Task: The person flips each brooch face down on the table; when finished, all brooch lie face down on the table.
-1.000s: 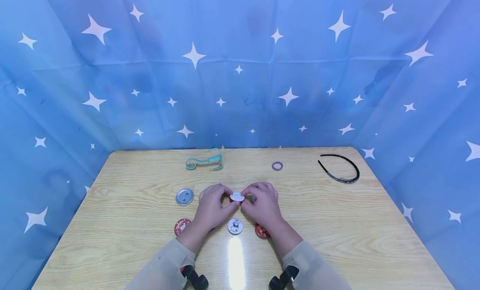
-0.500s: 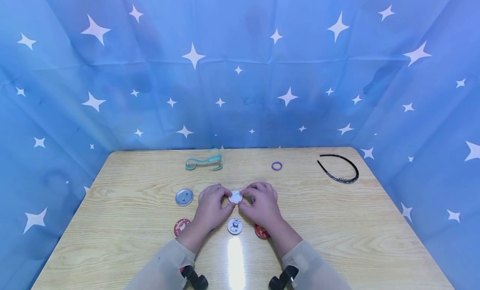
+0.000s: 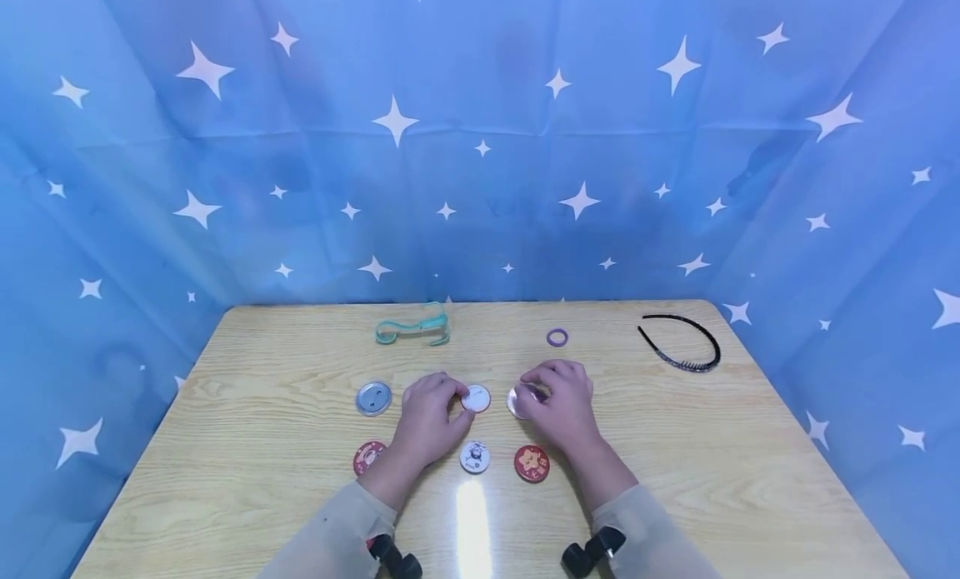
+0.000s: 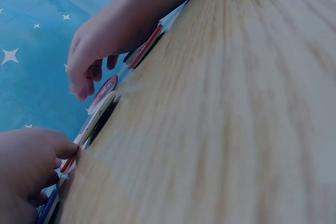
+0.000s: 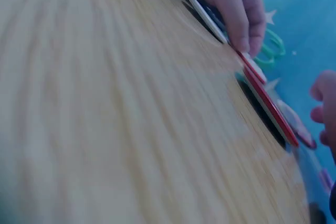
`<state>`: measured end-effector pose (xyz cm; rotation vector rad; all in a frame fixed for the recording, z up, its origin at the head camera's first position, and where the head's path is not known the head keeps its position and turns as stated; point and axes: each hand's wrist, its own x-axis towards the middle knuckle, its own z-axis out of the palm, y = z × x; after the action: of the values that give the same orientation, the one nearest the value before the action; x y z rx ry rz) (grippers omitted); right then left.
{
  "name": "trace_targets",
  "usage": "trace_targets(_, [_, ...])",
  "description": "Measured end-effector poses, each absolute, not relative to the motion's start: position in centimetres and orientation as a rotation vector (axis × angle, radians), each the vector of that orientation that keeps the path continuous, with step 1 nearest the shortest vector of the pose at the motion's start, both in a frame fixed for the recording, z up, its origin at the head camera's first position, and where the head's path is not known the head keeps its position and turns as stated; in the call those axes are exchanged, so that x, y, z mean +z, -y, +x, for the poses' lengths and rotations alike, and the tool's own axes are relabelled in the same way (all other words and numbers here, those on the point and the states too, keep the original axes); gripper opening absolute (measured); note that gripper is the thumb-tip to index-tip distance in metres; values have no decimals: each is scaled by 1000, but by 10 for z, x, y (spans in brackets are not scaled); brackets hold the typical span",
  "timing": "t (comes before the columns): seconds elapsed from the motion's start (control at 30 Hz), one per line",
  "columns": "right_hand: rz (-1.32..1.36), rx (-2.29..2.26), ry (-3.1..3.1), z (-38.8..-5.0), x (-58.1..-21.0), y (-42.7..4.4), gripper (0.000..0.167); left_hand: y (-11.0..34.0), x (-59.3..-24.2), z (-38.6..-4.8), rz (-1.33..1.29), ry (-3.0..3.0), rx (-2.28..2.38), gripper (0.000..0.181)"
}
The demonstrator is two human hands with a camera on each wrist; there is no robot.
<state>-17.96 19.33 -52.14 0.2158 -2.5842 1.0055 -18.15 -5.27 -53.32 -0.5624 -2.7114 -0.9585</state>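
Note:
In the head view, my left hand (image 3: 432, 416) pinches the left side of a round white button badge (image 3: 477, 398) with thumb and index finger. The badge lies about flat on the table, its red rim showing in the right wrist view. My right hand (image 3: 558, 400) hovers with loosely bent fingers over a shiny badge (image 3: 514, 403), partly covering it. In the right wrist view a gap shows between the right hand (image 5: 326, 108) and that tilted pinkish badge (image 5: 298, 121). Nearer lie a white badge with a drawing (image 3: 475, 457) and a red star badge (image 3: 532, 463).
A silver badge back (image 3: 373, 398) lies left of the hands, with a red badge (image 3: 367, 457) partly behind the left wrist. Along the table's rear are a teal strap-like item (image 3: 412, 326), a purple ring (image 3: 557, 337) and a black headband (image 3: 690, 365). A starry blue curtain (image 3: 480, 171) hangs behind.
Both hands held the white badge, first tilted, then lowered flat. My right hand has let go and moved right over the shiny badge, uncovering the red star badge. The left stays.

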Motion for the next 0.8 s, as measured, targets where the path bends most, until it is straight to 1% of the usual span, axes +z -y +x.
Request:
trace_targets(0.17, [230, 971, 2656, -177, -524, -208, 26, 51, -532, -179, -585, 2704, -921, 24])
trace_targets(0.37, [216, 953, 2712, -172, -527, -219, 38, 50, -533, -178, -599, 2709, -854, 31])
trace_targets(0.53, [181, 1034, 2708, -170, -529, -223, 39, 50, -533, -177, -604, 2705, -783, 36])
trace_targets(0.8, [156, 1022, 2715, -172, -528, -220, 35, 47, -528, -173, -642, 2660, -712, 36])
